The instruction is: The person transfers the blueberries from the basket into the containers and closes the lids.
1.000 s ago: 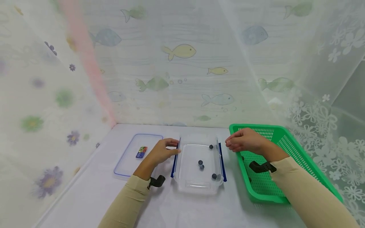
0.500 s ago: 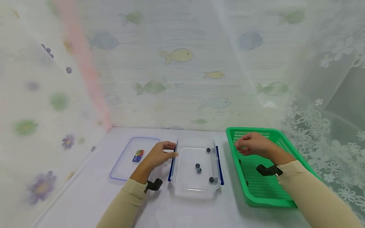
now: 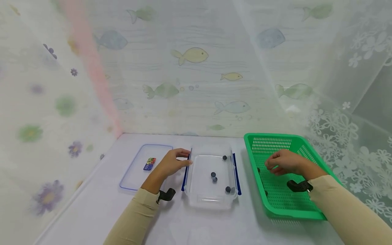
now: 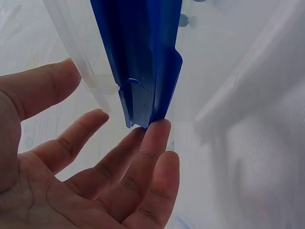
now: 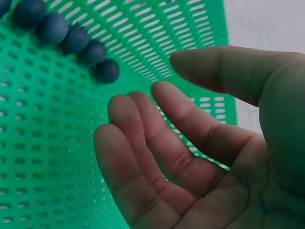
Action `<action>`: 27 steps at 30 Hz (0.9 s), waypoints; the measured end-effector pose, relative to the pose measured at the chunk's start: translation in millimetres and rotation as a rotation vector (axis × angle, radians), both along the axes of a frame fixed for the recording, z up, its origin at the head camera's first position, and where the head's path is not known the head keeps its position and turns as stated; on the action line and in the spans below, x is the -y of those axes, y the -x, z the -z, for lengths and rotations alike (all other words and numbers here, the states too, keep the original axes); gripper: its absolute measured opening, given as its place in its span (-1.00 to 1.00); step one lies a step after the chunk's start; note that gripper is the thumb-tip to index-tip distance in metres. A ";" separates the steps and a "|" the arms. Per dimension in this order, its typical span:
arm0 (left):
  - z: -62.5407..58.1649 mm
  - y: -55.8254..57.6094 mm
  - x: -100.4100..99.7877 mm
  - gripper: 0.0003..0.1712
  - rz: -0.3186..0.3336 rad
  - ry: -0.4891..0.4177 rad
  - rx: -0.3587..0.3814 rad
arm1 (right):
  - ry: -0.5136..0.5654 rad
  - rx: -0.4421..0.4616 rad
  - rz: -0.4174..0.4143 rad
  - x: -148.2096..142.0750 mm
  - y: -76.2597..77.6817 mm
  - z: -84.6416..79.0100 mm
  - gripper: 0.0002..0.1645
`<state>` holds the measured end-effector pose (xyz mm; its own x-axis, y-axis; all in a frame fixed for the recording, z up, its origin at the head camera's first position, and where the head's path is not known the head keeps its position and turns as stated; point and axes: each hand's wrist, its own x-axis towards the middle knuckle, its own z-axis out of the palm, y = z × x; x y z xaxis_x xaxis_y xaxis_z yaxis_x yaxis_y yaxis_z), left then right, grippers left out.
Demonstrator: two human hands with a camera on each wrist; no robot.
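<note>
My left hand (image 3: 172, 165) is at the left side of a clear plastic food container (image 3: 203, 197), thumb tip at its rim. In the left wrist view two fingertips touch the end of the blue latch flap (image 4: 138, 62). Several dark blueberries lie spread on the container floor, one blueberry (image 3: 228, 189) in the near right corner. Over the inside of the green basket (image 3: 294, 213) hovers my right hand (image 3: 286, 162). Its fingers are loosely bent with nothing between them. In the right wrist view a row of blueberries (image 5: 51, 28) lies along the basket wall, apart from the fingertips.
A clear lid (image 3: 134, 177) with a blue edge and a fruit-printed label (image 3: 149, 164) lies flat on the white table (image 3: 92, 207), left of the container. Sheer curtains with fish and flowers hang at the back and sides.
My right hand has moved right, from beside the basket's left rim to over its inside. The left hand stays at the container. The blueberries in the container lie as before.
</note>
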<state>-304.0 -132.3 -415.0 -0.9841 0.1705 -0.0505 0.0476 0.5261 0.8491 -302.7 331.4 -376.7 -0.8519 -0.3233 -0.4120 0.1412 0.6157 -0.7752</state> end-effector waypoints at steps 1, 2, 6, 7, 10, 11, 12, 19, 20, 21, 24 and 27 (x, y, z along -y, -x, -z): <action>-0.2 0.1 0.4 -0.50 -0.003 -0.001 -0.001 | -0.005 0.004 0.000 -0.2 0.7 1.3 -0.42; -0.3 0.5 0.7 -0.49 0.000 -0.002 -0.004 | -0.010 0.007 0.005 -0.1 1.6 2.8 -0.42; -2.1 1.1 1.4 -0.49 0.006 -0.009 -0.006 | -0.038 0.015 0.015 1.2 5.0 11.4 -0.45; -2.6 1.3 1.6 -0.48 0.006 -0.008 -0.005 | -0.046 0.018 0.015 1.7 5.5 13.9 -0.45; -3.1 2.0 1.8 -0.48 0.008 -0.006 -0.006 | -0.053 0.036 0.014 4.0 5.9 20.5 -0.46; -3.0 2.2 1.8 -0.47 0.011 -0.002 -0.007 | -0.048 0.045 0.017 5.0 5.8 22.2 -0.46; -3.1 2.4 1.8 -0.46 0.013 0.000 -0.006 | -0.041 0.055 0.022 5.9 5.8 23.8 -0.45; -3.0 1.4 1.2 -0.44 0.012 0.005 -0.004 | -0.009 0.082 0.011 12.2 4.7 29.5 -0.45; -3.0 1.0 1.2 -0.44 0.011 0.004 -0.003 | -0.007 0.081 0.003 13.0 4.6 30.4 -0.45; -3.2 0.5 1.2 -0.44 0.011 0.003 -0.001 | -0.001 0.081 0.001 13.7 4.6 31.6 -0.45; -2.0 0.2 1.4 -0.45 0.014 -0.003 0.000 | 0.018 0.087 -0.007 16.0 4.6 35.3 -0.44; -0.1 -0.2 1.8 -0.47 0.013 -0.012 0.002 | 0.034 0.094 -0.007 18.6 4.1 38.0 -0.43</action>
<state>-303.7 -134.0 -414.9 -0.9817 0.1838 -0.0502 0.0528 0.5155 0.8553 -306.8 312.8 -414.7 -0.8077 -0.3445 -0.4785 0.2096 0.5908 -0.7791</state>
